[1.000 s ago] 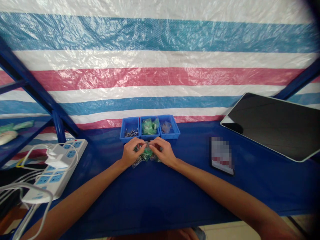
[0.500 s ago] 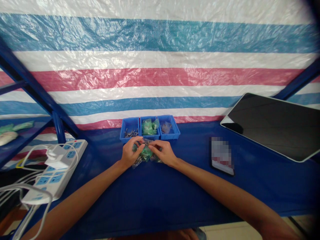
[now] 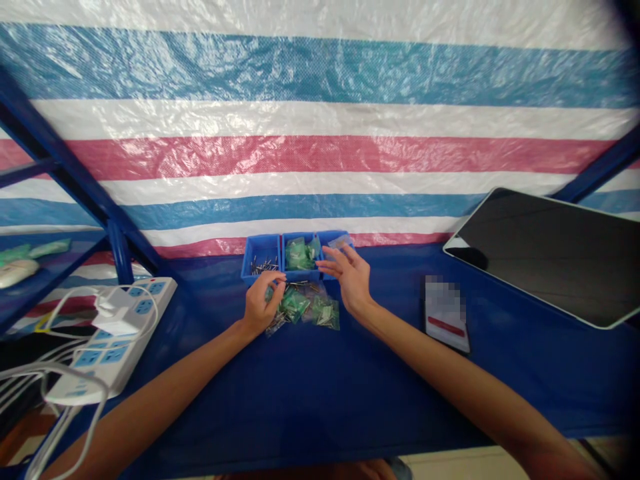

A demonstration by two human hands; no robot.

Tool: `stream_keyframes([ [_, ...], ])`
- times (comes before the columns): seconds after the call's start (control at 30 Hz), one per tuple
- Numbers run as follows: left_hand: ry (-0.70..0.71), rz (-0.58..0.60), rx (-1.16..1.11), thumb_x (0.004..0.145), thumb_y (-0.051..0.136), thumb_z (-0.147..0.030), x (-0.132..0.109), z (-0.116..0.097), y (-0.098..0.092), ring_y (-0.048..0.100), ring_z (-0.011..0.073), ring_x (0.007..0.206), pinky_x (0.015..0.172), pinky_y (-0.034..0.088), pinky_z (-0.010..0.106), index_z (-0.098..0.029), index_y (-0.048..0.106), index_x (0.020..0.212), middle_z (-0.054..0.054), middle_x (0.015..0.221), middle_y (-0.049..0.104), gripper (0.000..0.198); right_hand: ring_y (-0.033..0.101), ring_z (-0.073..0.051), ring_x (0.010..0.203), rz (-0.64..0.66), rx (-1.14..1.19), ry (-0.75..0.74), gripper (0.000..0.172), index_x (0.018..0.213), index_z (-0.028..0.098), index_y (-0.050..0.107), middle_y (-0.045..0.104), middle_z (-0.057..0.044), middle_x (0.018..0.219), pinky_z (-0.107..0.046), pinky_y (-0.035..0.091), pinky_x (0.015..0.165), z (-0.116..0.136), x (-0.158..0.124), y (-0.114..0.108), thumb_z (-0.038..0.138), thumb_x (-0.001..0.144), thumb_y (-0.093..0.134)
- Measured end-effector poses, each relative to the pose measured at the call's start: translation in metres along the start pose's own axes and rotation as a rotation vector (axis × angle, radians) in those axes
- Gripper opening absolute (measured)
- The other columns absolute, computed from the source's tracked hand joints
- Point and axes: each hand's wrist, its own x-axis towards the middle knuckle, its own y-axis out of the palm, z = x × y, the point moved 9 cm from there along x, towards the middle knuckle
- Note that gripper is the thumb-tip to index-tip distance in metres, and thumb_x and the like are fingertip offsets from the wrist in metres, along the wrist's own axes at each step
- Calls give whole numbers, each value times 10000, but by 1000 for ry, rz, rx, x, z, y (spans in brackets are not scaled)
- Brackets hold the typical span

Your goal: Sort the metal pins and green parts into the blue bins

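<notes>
My left hand (image 3: 260, 305) is closed with thumb and fingertips together, over the left end of a pile of small plastic bags (image 3: 295, 305). What lies between its fingertips is too small to make out. The pile has green and clear bags with thin metal pieces inside. My right hand (image 3: 354, 277) is at the right blue bin (image 3: 327, 235), some fingers spread. At its fingertips a clear plastic bag (image 3: 340, 241) shows above the bin, seemingly pinched. The middle bin (image 3: 301, 273) holds green bags (image 3: 299, 253); the left bin (image 3: 261, 241) holds loose metal pins (image 3: 264, 265).
A phone (image 3: 447, 317) lies on the blue table (image 3: 310, 393), right of the bins. Behind it rests a dark-screened tablet-like device (image 3: 550, 253). A white power strip (image 3: 117, 360) with cables is at the left edge. Striped plastic sheeting (image 3: 320, 157) hangs behind.
My right hand has left the pile and moved up and right to the right bin, where a clear bag has risen. My left hand has stayed by the pile.
</notes>
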Motion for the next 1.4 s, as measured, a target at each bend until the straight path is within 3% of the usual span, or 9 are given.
stream_keyframes([
  [0.17, 31, 0, 15, 875, 519, -201, 1, -4, -1, 601, 135, 815, 739, 493, 262, -147, 596, 971, 70, 927, 634, 134, 700, -205, 876, -102, 98, 5, 493, 1180, 187, 494, 520, -110, 1318, -341, 578, 828, -4, 5, -11, 265, 735, 692],
  [0.33, 53, 6, 34, 875, 519, -190, 1, -6, 0, 602, 135, 807, 737, 490, 268, -148, 611, 941, 72, 924, 637, 120, 701, -182, 772, -98, -42, 19, 461, 1176, 173, 512, 611, -104, 1181, -326, 591, 693, -2, 7, -13, 268, 746, 647],
  [0.43, 47, 5, 30, 876, 519, -193, 1, -5, 0, 601, 138, 814, 729, 491, 267, -150, 613, 943, 73, 920, 638, 123, 651, -156, 590, 96, -456, -8, 263, 982, 138, 623, 691, -69, 857, -273, 529, 530, 4, 3, 6, 311, 786, 585],
  [0.5, 45, 4, 33, 880, 514, -201, 1, -5, 0, 600, 140, 814, 731, 492, 271, -151, 613, 946, 74, 919, 640, 129, 630, -158, 595, 290, -880, -94, 186, 864, 150, 663, 679, -47, 736, -269, 498, 565, 6, -5, 24, 298, 792, 576],
  [0.63, 57, 4, 47, 882, 508, -196, 1, -8, 0, 598, 132, 789, 735, 490, 271, -152, 614, 940, 70, 914, 640, 128, 643, -237, 808, 597, -1630, -206, 201, 870, 188, 682, 686, -76, 787, -303, 465, 686, -9, -23, 40, 353, 762, 641],
  [0.77, 71, 12, 50, 878, 511, -179, 1, -9, 0, 595, 124, 761, 717, 485, 262, -156, 614, 929, 56, 879, 641, 118, 637, -274, 885, 791, -1856, -168, 319, 987, 202, 651, 681, -110, 912, -301, 445, 676, -25, -35, 37, 424, 757, 653],
  [0.97, 62, 22, 47, 887, 495, -198, 0, -6, 2, 599, 127, 764, 712, 492, 264, -158, 615, 922, 59, 884, 639, 131, 627, -229, 823, 829, -1790, -174, 126, 836, 190, 640, 670, -86, 850, -263, 394, 643, -19, -36, 43, 308, 792, 644],
  [1.13, 10, -14, 23, 881, 510, -239, 1, -2, -4, 595, 147, 850, 728, 503, 275, -157, 562, 1096, 86, 1015, 617, 236, 583, -147, 706, 891, -1381, -334, 91, 792, 183, 576, 628, -16, 755, -237, 379, 633, 6, -43, 67, 256, 840, 602],
  [1.4, 65, 127, 54, 833, 610, -299, 5, -9, 7, 597, 177, 826, 789, 473, 326, -166, 651, 930, 56, 851, 674, 169, 573, -130, 538, 472, -547, -169, 216, 830, 207, 497, 575, 36, 590, -246, 465, 570, -6, -40, 47, 414, 860, 549],
])
